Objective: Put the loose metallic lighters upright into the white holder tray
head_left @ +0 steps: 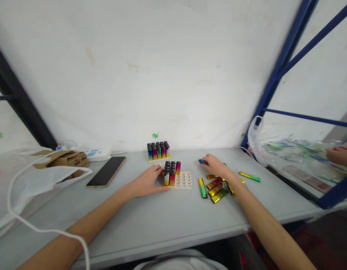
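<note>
My left hand [148, 182] curls around the left end of a white lighter tray [184, 180], thumb along its near edge and fingers behind. Upright lighters [172, 178] with black tops fill the tray's left columns, with one more pink-purple lighter [178, 168] in the back row; the holes to the right are bare. My right hand [214, 165] is closed on a blue lighter [203, 162], above the table right of the tray. Below that hand lies a loose pile of shiny lighters [217, 190] in yellow, red and green. A yellow-green lighter [202, 187] lies at the pile's left.
A second filled lighter tray [159, 159] stands near the wall. To the left are a phone [107, 172], a cardboard box [72, 160] and a white bag with a cable. A green lighter [250, 176] lies right. Beyond the blue frame are plastic bags and another person's hand [341, 155].
</note>
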Motion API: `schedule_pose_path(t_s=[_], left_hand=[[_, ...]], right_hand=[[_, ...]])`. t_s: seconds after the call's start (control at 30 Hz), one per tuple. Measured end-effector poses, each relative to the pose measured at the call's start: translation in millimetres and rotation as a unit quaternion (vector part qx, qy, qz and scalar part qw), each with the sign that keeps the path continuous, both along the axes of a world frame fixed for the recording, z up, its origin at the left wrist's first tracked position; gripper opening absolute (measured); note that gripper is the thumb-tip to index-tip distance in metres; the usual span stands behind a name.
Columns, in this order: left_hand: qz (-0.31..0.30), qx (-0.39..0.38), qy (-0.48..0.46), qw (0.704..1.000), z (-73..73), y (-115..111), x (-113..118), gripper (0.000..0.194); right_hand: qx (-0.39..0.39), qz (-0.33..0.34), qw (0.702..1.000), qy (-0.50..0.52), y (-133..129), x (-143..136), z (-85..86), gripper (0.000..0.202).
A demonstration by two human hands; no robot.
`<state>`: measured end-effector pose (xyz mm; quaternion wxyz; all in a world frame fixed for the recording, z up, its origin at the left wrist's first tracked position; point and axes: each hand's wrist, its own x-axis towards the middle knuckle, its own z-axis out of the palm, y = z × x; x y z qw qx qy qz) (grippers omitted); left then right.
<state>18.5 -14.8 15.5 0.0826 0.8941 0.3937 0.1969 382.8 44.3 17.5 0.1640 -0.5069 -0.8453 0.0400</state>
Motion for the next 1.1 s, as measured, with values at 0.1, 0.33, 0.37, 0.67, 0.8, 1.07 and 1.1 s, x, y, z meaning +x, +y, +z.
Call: schedule_pose_path(t_s=[0.1, 0.33, 0.37, 0.67, 0.8, 1.07, 1.1], left_hand=[[0.005, -0.001, 0.001, 1.0, 0.3, 0, 1, 0.061], [0.004, -0.001, 0.002, 1.0, -1.1, 0, 1, 0.058], [0.001, 0.001, 0.001, 1.0, -1.5, 1, 0, 0.06], [-0.007, 0.005, -0.005, 1.0, -2.2, 2, 0, 0.063], [-0.002, 0.003, 0.001, 1.0, -2.7, 2, 1, 0.063], [0.005, 0.004, -0.005, 1.0, -1.2, 1, 0, 0.058], [0.005, 0.001, -0.003, 1.0, -1.0, 1, 0, 0.059]], right_hand=[[-0.012, 0.046, 0.986, 0.16, -9, -23, 5.5, 0.028], [-0.268, 0.1, 0.794, 0.536, -35, -76, 12.7, 0.051], [-0.29, 0.092, 0.78, 0.547, -38, -81, 13.2, 0.053], [-0.26, -0.028, 0.809, 0.527, -50, -97, 6.5, 0.049], [-0.238, -0.03, 0.822, 0.517, -51, -99, 4.5, 0.044], [-0.253, -0.02, 0.818, 0.515, -47, -98, 1.4, 0.048], [-0.247, -0.021, 0.821, 0.515, -47, -98, 0.7, 0.046]])
